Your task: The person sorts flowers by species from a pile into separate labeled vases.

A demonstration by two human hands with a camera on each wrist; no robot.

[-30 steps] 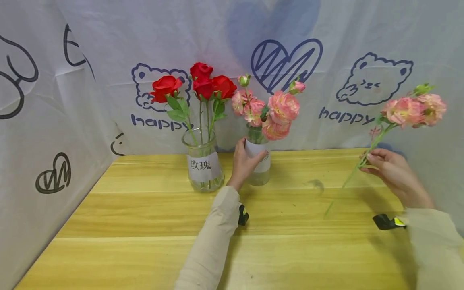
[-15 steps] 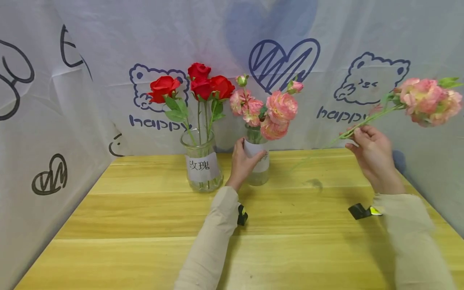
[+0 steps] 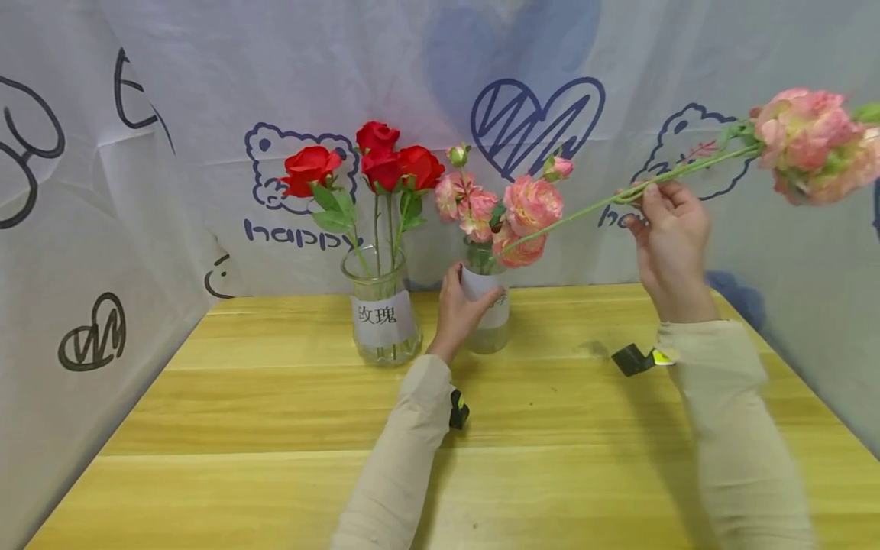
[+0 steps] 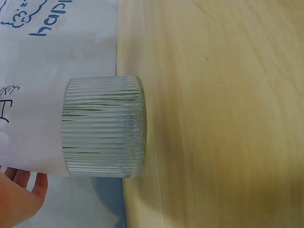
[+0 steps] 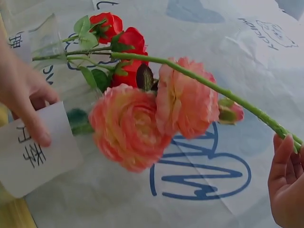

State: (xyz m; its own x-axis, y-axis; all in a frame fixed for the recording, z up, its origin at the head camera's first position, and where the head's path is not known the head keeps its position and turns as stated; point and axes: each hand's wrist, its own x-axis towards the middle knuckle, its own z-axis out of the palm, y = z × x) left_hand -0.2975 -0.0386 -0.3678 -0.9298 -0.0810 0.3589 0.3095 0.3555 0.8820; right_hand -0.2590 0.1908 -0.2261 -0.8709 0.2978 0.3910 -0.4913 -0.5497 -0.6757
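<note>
My left hand (image 3: 462, 312) grips a ribbed glass vase (image 4: 104, 128) with a white paper label; its thumb crosses the label. Pink flowers (image 3: 532, 205) stand in that vase. In the head view my right hand (image 3: 675, 252) is raised at the right and pinches the green stem (image 3: 584, 210) of a pink flower (image 3: 804, 145) between thumb and fingers. The stem slants down to the left, its lower end in front of the blooms in the vase. The flower's heads hang out to the right, partly cut off by the frame edge.
Left of the held vase stands another glass vase (image 3: 381, 347) with a white label and several red roses (image 3: 381, 164). Both are near the back edge of the wooden table (image 3: 275, 428). A white cloth (image 3: 186, 206) with blue drawings hangs behind and at the sides.
My right hand has moved left and up with the pink flower, whose stem has swung to a flatter slant with its end toward the vase. The left hand stays on the vase.
</note>
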